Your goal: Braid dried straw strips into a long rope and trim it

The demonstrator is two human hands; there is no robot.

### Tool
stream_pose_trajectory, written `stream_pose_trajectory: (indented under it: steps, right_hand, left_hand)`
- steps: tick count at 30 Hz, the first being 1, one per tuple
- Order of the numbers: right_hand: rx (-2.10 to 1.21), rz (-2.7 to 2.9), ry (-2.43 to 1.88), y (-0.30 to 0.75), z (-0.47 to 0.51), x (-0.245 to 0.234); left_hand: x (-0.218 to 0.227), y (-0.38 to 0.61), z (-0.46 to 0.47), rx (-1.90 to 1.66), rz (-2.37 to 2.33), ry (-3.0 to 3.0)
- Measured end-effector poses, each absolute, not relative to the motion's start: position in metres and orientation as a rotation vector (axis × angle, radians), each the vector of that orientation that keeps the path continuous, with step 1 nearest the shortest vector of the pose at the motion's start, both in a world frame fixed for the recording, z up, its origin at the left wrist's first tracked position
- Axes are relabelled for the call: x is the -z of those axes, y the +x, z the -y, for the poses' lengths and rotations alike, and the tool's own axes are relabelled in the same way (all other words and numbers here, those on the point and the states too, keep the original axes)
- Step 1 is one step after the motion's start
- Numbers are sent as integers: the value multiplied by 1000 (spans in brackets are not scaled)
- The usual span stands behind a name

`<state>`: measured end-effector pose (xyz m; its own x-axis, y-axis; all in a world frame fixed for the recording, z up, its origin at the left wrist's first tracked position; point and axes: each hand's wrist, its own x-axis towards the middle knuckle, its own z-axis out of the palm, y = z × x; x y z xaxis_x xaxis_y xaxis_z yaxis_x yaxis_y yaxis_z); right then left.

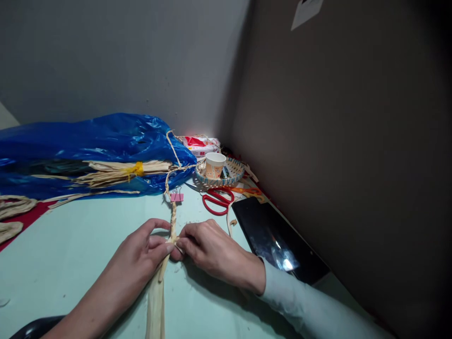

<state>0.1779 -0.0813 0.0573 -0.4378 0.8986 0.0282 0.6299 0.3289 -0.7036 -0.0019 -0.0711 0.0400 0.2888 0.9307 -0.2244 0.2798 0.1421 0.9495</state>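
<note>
A pale plaited cord (173,215) of dried plant fibre runs away from me over the light green tabletop. My left hand (148,249) pinches the near end of the plait between thumb and fingers. From the right, my right hand (208,247) grips a strand at the same spot, its thumb and forefinger pressed together. Loose flat fibre strips (156,301) hang from the plait toward me, below my left hand. Farther along, a pink binder clip (177,197) sits at the cord. The fingertips partly hide the crossing of the strands.
Red-handled scissors (219,201) and a black tablet-like slab (278,240) lie to the right. Behind stands a woven basket (235,175) with a paper cup (215,165). A blue plastic bag (88,141) with a tied fibre bundle (151,169) fills the back left. A dark partition (335,141) rises at right.
</note>
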Motion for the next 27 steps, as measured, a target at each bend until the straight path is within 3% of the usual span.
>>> stream_pose_trajectory:
  steps: [10, 19, 27]
  right_hand:
    - [-1115, 1913, -1282, 172, 84, -46]
    - [-1094, 1786, -1341, 168, 78, -40]
    - [-1297, 1572, -1228, 163, 75, -26]
  left_hand:
    - [-37, -1, 73, -648, -1237, 1326]
    - [-37, 0, 78, -593, -1411, 1733]
    - [-46, -3, 84, -647, -1442, 1853]
